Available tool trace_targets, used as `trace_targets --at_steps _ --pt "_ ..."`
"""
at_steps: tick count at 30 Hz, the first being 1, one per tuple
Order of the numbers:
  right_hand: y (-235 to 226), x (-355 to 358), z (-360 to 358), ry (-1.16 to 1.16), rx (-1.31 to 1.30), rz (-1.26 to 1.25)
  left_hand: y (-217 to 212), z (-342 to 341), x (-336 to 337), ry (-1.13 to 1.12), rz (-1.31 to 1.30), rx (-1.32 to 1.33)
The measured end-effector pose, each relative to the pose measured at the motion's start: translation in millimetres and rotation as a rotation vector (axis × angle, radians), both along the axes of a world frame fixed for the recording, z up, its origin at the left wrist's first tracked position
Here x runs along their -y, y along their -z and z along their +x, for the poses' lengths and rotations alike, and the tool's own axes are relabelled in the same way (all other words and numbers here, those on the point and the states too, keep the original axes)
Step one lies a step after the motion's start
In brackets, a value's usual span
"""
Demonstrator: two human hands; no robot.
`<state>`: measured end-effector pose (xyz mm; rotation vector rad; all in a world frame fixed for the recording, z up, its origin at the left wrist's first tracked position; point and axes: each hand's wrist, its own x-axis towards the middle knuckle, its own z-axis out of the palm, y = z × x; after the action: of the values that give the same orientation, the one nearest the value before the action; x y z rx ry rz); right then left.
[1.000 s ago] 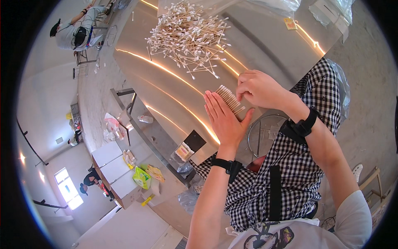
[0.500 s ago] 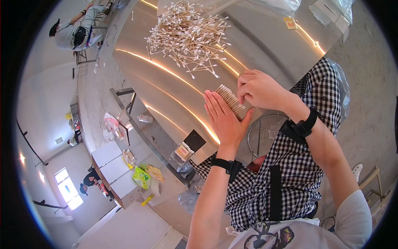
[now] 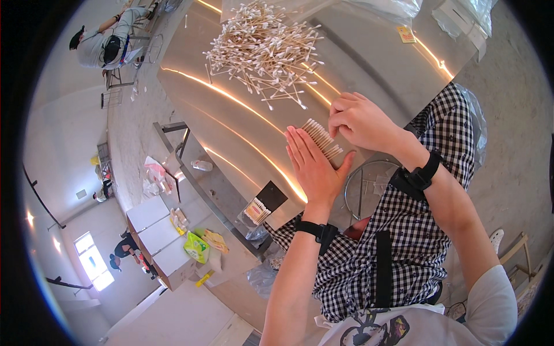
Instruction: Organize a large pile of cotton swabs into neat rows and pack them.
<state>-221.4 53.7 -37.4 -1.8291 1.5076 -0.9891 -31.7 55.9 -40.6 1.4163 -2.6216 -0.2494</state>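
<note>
A neat row of cotton swabs (image 3: 321,137) lies side by side on the shiny metal tabletop (image 3: 231,135). My left hand (image 3: 314,167) rests flat along the row's left side, fingers stretched out together and the thumb spread round its near end. Just right of the row, my right hand (image 3: 366,122) has its fingers curled in and pressed together; their tips are partly hidden, so whatever they hold does not show. Farther off on the table is a large loose heap of cotton swabs (image 3: 262,49), jumbled in all directions.
A small pack of swabs (image 3: 257,211) sits by a black square (image 3: 271,196) at the table's near left corner. Clear plastic bags (image 3: 386,8) and a yellow tag (image 3: 405,34) lie at the far side. White boxes (image 3: 153,216) stand left; other people work farther away.
My right hand has shifted very slightly up and left beside the row. The left hand stays nearly where it was, and the heap looks the same.
</note>
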Motion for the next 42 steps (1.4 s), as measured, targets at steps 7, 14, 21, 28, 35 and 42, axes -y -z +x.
trace_targets --at_steps 7,14,21,28,35,42 --pt "7.1 1.2 1.8 0.014 -0.038 -0.088 0.7 -1.4 0.3 -0.005 -0.011 -0.008" --pt "8.0 0.6 3.2 0.011 -0.054 -0.086 -0.6 -1.0 -0.5 -0.007 -0.002 -0.009" --pt "7.9 -0.4 3.1 -0.008 -0.067 -0.091 -0.6 -1.4 -0.4 -0.013 0.008 0.018" --pt "1.3 -0.6 -3.3 -0.069 -0.044 -0.020 -1.1 -1.3 -0.2 -0.009 0.007 -0.013" --pt "0.1 -1.8 -4.3 -0.137 -0.089 -0.002 0.1 -1.5 -0.2 -0.008 0.002 -0.014" --pt "2.2 -1.2 -2.8 -0.105 -0.029 0.040 0.0 -1.1 0.0 -0.007 0.005 -0.011"
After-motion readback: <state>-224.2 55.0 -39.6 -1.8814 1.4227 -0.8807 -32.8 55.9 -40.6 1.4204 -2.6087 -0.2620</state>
